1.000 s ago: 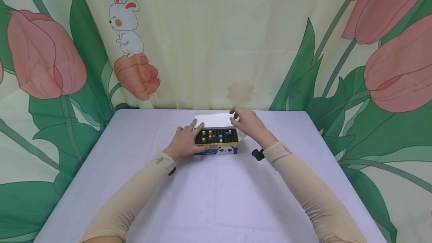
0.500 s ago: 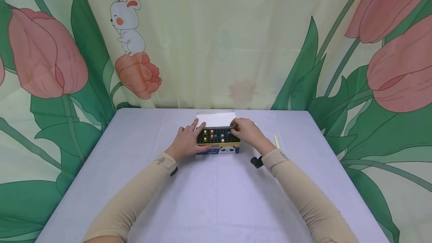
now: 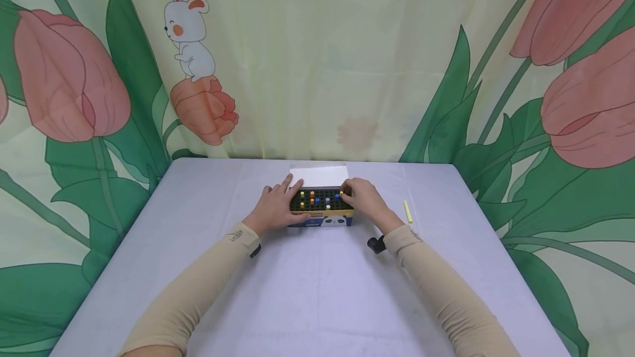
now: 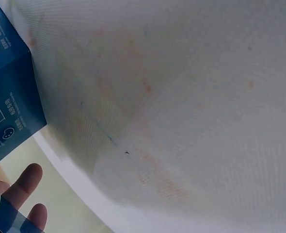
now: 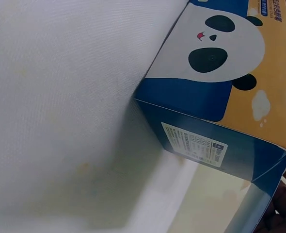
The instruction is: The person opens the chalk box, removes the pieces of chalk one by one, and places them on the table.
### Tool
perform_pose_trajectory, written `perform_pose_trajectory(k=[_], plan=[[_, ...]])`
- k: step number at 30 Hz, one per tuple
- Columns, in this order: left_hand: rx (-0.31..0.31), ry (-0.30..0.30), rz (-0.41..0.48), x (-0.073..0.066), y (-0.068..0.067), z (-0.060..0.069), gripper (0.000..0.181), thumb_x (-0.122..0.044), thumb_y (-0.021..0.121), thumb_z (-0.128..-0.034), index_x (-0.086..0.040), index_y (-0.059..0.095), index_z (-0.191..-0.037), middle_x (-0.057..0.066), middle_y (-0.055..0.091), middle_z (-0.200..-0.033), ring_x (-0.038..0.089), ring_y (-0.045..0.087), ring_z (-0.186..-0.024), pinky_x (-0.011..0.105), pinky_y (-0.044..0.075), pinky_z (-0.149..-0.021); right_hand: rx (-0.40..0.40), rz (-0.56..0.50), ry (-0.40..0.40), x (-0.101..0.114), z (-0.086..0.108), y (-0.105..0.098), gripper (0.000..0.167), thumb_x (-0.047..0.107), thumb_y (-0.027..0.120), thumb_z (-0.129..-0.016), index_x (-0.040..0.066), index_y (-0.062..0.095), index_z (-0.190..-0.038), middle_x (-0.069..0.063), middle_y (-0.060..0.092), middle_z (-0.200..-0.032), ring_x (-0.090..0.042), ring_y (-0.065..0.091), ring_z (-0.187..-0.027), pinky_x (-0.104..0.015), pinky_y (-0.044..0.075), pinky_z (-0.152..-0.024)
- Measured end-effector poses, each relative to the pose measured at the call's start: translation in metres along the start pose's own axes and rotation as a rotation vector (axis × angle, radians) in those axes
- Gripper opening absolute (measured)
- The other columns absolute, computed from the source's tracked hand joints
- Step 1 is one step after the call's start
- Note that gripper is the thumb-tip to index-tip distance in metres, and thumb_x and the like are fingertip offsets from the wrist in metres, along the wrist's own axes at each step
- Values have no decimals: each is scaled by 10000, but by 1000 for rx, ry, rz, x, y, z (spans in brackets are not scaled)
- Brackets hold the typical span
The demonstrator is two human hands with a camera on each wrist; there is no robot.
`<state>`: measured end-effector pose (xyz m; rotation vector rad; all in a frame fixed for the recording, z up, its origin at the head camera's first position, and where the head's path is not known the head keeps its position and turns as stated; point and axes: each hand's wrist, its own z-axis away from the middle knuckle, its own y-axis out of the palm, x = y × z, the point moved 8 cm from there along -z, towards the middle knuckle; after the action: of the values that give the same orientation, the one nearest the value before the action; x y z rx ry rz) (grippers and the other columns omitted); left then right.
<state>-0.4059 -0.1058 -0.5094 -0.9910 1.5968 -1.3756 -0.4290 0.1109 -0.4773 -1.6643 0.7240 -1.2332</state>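
At the right end of the panda box (image 3: 322, 221), the grip of the right hand (image 3: 366, 198), now lowered from beside the open lid (image 3: 319, 175), pinches a yellow stick (image 3: 341, 193), so work seems centred there. The left hand (image 3: 273, 209), straight-fingered, steadies the left end. Nine sticks (image 3: 312, 194) stand inside, counting it: three yellow, two orange, two blue, one lavender, one cream; one loose yellow stick (image 3: 408, 211) lies on the worktop (image 3: 317, 291).

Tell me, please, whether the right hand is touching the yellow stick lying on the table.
Apart: the head view shows bare cloth between the right hand and the yellow stick.
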Motion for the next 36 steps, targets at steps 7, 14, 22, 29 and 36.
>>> perform_pose_trajectory(k=[7, 14, 22, 29, 36], plan=[[-1, -1, 6, -1, -1, 0, 1087, -851, 545, -838, -221, 231, -1666, 193, 215, -1706, 369, 592, -1288, 580, 427, -1035, -19, 10, -20, 0, 0, -1, 172, 189, 711, -987, 75, 748, -1112, -52, 735, -973, -191, 664, -870, -372, 557, -796], [8, -4, 15, -2, 0, 0, 1083, -852, 539, -843, -220, 231, -1666, 195, 211, -1707, 373, 588, -1298, 581, 424, -1038, 6, 17, -35, 0, 1, 0, 161, 203, 660, -1029, 93, 724, -1128, -48, 734, -985, -189, 661, -877, -372, 555, -801], [-9, -3, 17, -3, -4, -1, 1084, -854, 539, -839, -214, 243, -1663, 200, 225, -1702, 373, 593, -1292, 581, 430, -1035, -11, 70, -86, 5, 3, -5, 151, 217, 622, -1053, 106, 692, -1128, -52, 745, -1001, -192, 682, -868, -379, 558, -798], [32, -21, 16, -3, -7, 1, 1082, -841, 556, -843, -226, 222, -1668, 191, 197, -1712, 376, 568, -1324, 581, 407, -1063, -4, 109, -94, 8, 3, -5, 169, 234, 568, -1080, 114, 651, -1164, -38, 739, -964, -179, 672, -815, -379, 547, -749], [48, -19, 13, -3, -4, 2, 1082, -840, 549, -846, -228, 208, -1671, 189, 186, -1715, 374, 559, -1335, 581, 401, -1069, 6, 130, -109, 7, 3, -5, 158, 257, 523, -1099, 149, 612, -1173, 4, 680, -804, -149, 563, -643, -325, 465, -616]])
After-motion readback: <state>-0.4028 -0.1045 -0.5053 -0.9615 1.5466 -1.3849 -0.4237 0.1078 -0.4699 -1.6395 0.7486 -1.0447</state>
